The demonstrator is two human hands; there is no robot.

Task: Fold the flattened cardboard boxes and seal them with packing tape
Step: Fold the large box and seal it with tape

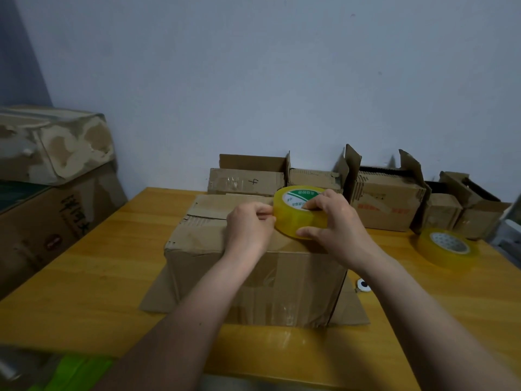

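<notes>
A brown cardboard box (pixel 253 266) is sitting in the middle of the frame on a yellow wooden table (pixel 84 277). Its top flaps are folded shut, and its bottom flaps are sticking out flat on the table. The right hand (pixel 335 221) is gripping a yellow roll of packing tape (pixel 298 214) on top of the box, thumb low on the roll and fingers curling over it. The left hand (pixel 249 224) is pinching at the roll's left edge. A second tape roll (pixel 446 246) is lying flat at the right of the frame. Small open boxes (pixel 389 201) are standing in a row along the wall behind.
</notes>
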